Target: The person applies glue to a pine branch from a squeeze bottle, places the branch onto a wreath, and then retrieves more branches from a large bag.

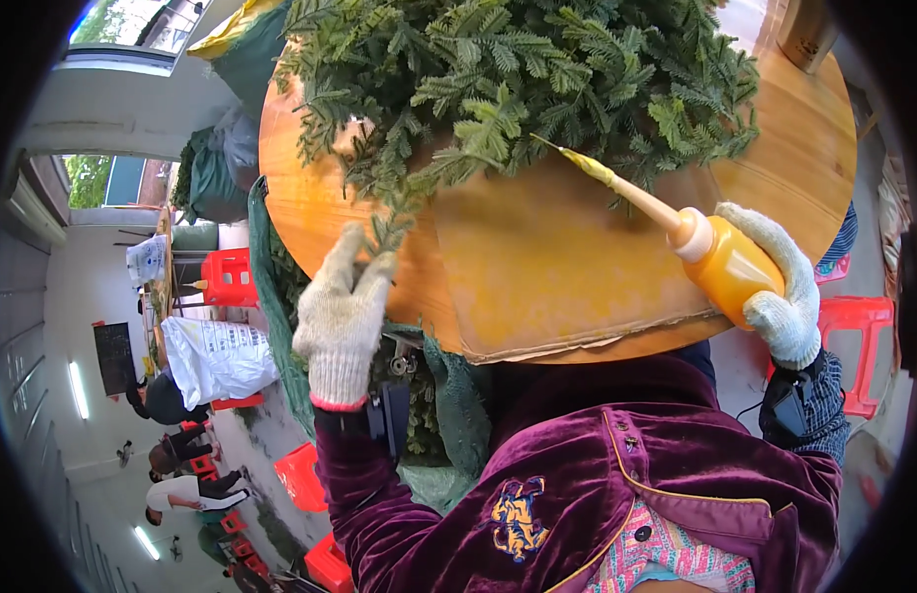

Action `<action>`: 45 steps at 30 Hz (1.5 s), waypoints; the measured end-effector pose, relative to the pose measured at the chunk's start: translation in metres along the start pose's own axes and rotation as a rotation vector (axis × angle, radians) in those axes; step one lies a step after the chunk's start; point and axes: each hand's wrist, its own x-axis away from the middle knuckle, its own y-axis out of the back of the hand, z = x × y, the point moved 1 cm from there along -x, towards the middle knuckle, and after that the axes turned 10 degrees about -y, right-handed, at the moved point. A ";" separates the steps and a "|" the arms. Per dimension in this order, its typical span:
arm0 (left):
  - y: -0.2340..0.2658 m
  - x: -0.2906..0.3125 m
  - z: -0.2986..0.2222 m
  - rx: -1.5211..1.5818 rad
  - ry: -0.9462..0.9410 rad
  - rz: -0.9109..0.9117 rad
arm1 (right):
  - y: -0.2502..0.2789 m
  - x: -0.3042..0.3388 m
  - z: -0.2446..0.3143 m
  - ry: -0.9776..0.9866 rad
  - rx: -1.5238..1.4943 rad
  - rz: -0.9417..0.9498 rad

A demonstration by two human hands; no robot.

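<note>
A big heap of green artificial fir sprigs (518,79) lies on a round wooden table (804,148). My left hand (345,311), in a white knit glove, is at the table's near left edge, with its fingers closed on the lower end of a small fir sprig (389,229) that stands just in front of the heap. My right hand (789,296), also gloved, is wrapped round an orange squeeze bottle (730,265). The bottle is tilted; its long nozzle (616,182) points up and left toward the heap, and its thin tip is close to the lower sprigs.
A glue-stained cardboard sheet (577,277) covers the table's near part. Green sacking (453,405) hangs at the left edge. Red stools (859,336) stand right and left. A brown container (806,35) is at the far right. Several people sit or stand farther left, near a white sack (216,361).
</note>
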 end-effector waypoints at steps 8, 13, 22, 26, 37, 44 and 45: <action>-0.001 0.033 -0.033 0.630 0.174 0.230 | -0.004 -0.004 0.002 0.055 -0.001 0.015; -0.008 0.045 -0.040 1.007 0.337 0.463 | -0.005 -0.002 -0.004 0.120 -0.044 0.047; -0.041 0.081 -0.034 1.620 0.509 0.493 | -0.025 0.005 0.028 0.333 0.385 0.104; -0.044 0.081 -0.029 1.663 0.502 0.548 | -0.046 -0.009 0.037 0.549 0.527 0.157; -0.039 0.062 -0.025 1.637 0.400 0.643 | -0.056 -0.041 0.054 0.625 0.594 0.207; -0.038 0.058 -0.030 1.650 0.469 0.707 | -0.047 -0.047 0.047 0.660 0.603 0.258; -0.037 0.058 -0.032 1.628 0.475 0.704 | -0.048 -0.049 0.045 0.653 0.613 0.264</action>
